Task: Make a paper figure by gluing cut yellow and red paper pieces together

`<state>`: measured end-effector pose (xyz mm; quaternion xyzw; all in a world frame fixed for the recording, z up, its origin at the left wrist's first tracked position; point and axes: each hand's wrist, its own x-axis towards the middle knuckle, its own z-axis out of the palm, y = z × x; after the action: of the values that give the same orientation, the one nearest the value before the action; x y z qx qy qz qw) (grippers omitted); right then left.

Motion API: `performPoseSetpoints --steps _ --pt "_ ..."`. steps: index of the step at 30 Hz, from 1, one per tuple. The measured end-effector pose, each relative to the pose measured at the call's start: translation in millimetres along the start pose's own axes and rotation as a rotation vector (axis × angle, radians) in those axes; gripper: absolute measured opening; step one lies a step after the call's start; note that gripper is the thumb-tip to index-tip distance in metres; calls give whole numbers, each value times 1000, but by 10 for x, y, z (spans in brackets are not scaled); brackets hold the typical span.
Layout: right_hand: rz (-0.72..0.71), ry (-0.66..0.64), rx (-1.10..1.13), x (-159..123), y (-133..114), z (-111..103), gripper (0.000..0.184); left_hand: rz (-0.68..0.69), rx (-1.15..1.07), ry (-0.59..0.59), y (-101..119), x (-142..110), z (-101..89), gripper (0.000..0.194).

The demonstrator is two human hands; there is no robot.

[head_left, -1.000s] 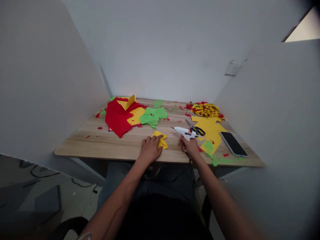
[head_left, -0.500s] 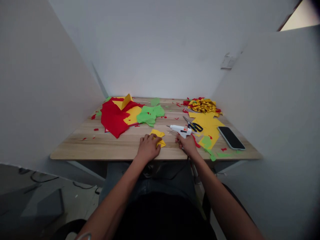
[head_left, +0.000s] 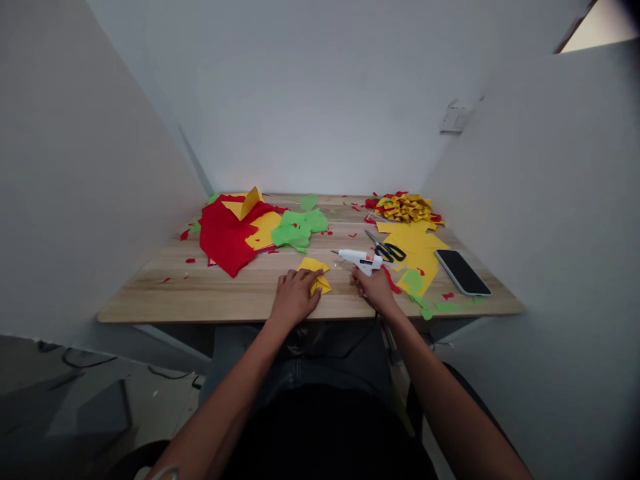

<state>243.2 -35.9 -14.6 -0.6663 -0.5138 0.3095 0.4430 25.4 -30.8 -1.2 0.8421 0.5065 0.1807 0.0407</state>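
Note:
My left hand [head_left: 294, 297] lies over a small folded yellow paper [head_left: 320, 283] near the table's front edge. Its fingers and thumb are curled onto the paper, pinning it and hiding its left part. To the right, my right hand [head_left: 373, 287] is wrapped round the handle of a white glue gun [head_left: 359, 259]. The gun's nozzle points left, beyond and to the right of the folded paper, not touching it. A dark cord hangs below that hand. Just behind the gun rest dark-handled scissors [head_left: 386, 250], blades pointing to the back left.
Red paper [head_left: 225, 237] and green paper [head_left: 299, 230] lie at the left on the wooden table [head_left: 190, 297]. At the right are cut yellow paper [head_left: 413, 247], a heap of folded yellow pieces [head_left: 407, 208] and a phone [head_left: 463, 272]. Small scraps are scattered about. Pale partitions enclose the table.
The camera view has tilted and shifted slightly, so the table sits a little differently. Both hands keep nearly the same places, the left on the paper, the right round the glue gun.

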Motion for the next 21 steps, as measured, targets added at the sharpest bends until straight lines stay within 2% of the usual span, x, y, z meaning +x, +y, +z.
performPoseSetpoints --steps 3,8,12,15,21 --pt "-6 -9 -30 -9 -6 -10 30 -15 -44 19 7 -9 -19 50" --pt "-16 -36 -84 -65 -81 -54 31 -110 -28 153 30 -83 -48 48" --pt "-36 -50 -147 -142 -156 -50 29 -196 13 112 55 -104 -40 46" --pt "-62 -40 -193 -199 -197 -14 25 -232 19 84 65 -85 -35 35" --pt "-79 -74 -257 -252 -242 22 26 -299 4 133 41 -109 -54 25"
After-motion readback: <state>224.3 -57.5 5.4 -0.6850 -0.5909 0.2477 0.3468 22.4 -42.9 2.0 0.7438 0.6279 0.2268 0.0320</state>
